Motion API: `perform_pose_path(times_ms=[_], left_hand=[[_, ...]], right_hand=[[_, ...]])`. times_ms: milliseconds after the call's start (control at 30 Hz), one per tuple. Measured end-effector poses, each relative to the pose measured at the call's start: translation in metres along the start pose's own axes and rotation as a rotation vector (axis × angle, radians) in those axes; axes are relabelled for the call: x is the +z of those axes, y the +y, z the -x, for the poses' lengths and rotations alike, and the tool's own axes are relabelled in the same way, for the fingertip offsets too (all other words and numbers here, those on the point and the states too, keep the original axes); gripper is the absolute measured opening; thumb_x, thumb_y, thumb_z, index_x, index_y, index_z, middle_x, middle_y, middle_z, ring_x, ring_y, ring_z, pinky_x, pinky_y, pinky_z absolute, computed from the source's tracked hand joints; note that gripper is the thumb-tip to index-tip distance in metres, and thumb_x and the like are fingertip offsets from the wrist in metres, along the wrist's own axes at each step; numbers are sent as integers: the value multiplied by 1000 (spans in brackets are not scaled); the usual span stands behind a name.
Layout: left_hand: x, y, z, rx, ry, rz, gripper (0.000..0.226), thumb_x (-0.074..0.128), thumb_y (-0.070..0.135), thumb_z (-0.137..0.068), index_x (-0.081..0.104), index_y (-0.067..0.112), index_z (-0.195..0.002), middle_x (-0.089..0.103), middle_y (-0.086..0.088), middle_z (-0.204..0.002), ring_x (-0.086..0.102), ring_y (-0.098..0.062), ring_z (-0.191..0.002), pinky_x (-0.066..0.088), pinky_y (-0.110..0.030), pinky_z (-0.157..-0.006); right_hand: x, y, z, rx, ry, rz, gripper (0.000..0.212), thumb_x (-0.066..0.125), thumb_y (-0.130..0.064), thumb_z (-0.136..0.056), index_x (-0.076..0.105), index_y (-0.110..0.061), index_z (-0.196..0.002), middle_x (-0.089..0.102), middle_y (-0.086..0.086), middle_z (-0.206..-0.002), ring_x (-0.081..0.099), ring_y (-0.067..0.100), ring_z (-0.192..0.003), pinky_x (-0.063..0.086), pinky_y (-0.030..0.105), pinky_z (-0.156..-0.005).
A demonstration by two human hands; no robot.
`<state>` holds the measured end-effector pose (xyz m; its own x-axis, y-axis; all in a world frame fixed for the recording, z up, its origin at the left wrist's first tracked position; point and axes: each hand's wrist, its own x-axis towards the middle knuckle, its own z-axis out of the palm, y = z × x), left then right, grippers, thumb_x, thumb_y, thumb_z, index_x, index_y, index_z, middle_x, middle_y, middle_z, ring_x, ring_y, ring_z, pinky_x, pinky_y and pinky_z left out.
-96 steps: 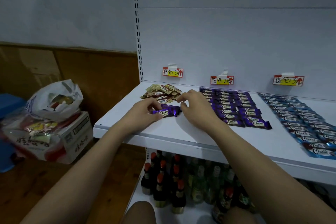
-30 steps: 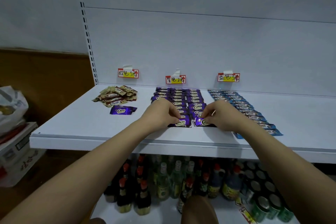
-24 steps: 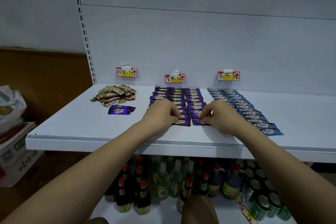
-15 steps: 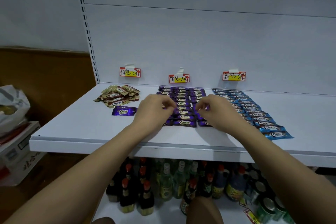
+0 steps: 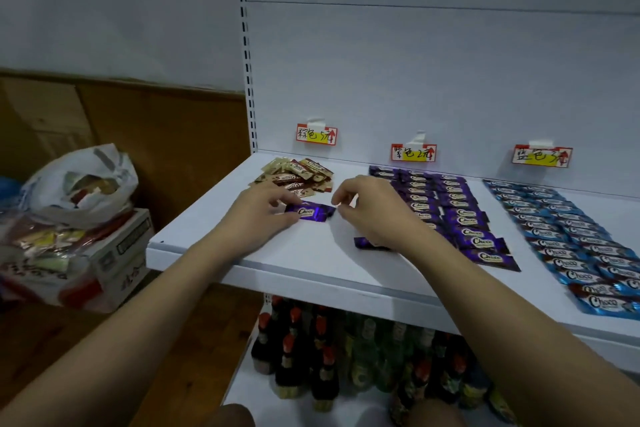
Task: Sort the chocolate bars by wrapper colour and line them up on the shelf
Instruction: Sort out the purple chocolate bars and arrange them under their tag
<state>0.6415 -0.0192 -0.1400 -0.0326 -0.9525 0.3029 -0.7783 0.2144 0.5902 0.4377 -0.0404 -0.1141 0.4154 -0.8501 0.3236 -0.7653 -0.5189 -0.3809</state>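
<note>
A single purple chocolate bar (image 5: 310,212) lies on the white shelf (image 5: 294,263), in front of a loose pile of brown-wrapped bars (image 5: 298,177). My left hand (image 5: 254,217) pinches its left end and my right hand (image 5: 369,210) pinches its right end with curled fingertips. Another purple bar (image 5: 363,243) lies partly hidden under my right wrist. To the right, purple bars (image 5: 464,218) lie in neat rows, and blue bars (image 5: 575,239) in rows farther right.
Three price labels hang on the back panel: the brown label (image 5: 316,134), the purple label (image 5: 413,152) and the blue label (image 5: 541,157). Bottles (image 5: 322,357) fill the lower shelf. A cardboard box (image 5: 114,253) with plastic bags (image 5: 79,180) sits on the floor at left.
Both hands left the front of the purple rows and moved left to the lone purple bar near the brown pile. The view swung left with them.
</note>
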Motion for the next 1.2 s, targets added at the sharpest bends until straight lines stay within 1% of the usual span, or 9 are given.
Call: perform_pose_path(times_ms=[267, 367, 433, 567, 733, 833, 933, 1067, 1200], left_hand=[[3, -12, -9, 12, -53, 25, 14, 71, 28, -86, 67, 25, -99, 62, 7, -106, 54, -11, -96, 40, -15, -71], [2, -15, -8, -9, -20, 88, 8, 62, 26, -93, 67, 24, -99, 64, 8, -101, 55, -8, -88, 39, -15, -67], [1, -18, -10, -53, 30, 91, 15, 52, 26, -99, 66, 21, -102, 64, 5, -99, 55, -6, -82, 36, -11, -60], [-2, -23, -14, -255, 150, 501, 24, 42, 23, -103, 61, 10, -105, 69, -4, -86, 60, -7, -64, 39, -11, -48], [-3, -33, -19, -369, 205, 691, 26, 35, 14, -104, 59, 14, -112, 68, -9, -85, 59, -18, -67, 38, -27, -53], [-2, -32, -18, -349, 185, 686, 28, 35, 12, -102, 61, 20, -107, 67, -12, -87, 58, -19, -69, 38, -26, -53], [-1, -32, -17, -325, 167, 665, 28, 37, 13, -103, 61, 26, -106, 67, -15, -94, 57, -20, -74, 40, -24, -53], [-1, -32, -17, -305, 154, 621, 30, 41, 7, -101, 60, 19, -122, 68, -12, -97, 61, -18, -74, 41, -27, -59], [-1, -31, -15, -273, 125, 621, 30, 42, 5, -101, 62, 14, -123, 67, -12, -96, 60, -14, -69, 41, -27, -60]], right_hand=[[18, -5, -44, 29, 28, -70, 20, 57, -9, -90, 72, -20, -95, 68, -3, -101, 54, 11, -83, 41, 25, -74], [22, -9, -61, 18, 27, -106, 19, 58, -10, -90, 73, -22, -91, 68, -5, -95, 57, 12, -83, 43, 25, -73], [27, -7, -69, 21, 39, -153, 20, 58, -9, -89, 74, -22, -92, 67, -6, -92, 59, 11, -84, 43, 23, -72], [36, 2, -69, 20, -28, -215, 18, 59, -13, -92, 72, -24, -92, 65, -7, -90, 55, 4, -74, 40, 17, -60], [37, -1, -58, -57, -155, -182, 9, 66, -31, -89, 69, -26, -95, 64, -11, -95, 52, 0, -72, 36, 12, -54], [36, -1, -56, -68, -207, -112, 21, 71, -28, -86, 67, -22, -106, 63, -7, -99, 50, 0, -72, 35, 8, -56], [36, -3, -58, -56, -189, -196, 21, 73, -22, -84, 68, -22, -105, 64, -5, -93, 50, 2, -67, 38, 7, -55], [36, -1, -61, 22, -134, -351, 9, 72, -23, -86, 73, -23, -95, 66, -4, -86, 52, 6, -62, 42, 17, -56], [33, 7, -60, 154, -130, -566, 10, 68, -14, -89, 70, -20, -97, 70, 0, -82, 58, 10, -53, 54, 30, -62]])
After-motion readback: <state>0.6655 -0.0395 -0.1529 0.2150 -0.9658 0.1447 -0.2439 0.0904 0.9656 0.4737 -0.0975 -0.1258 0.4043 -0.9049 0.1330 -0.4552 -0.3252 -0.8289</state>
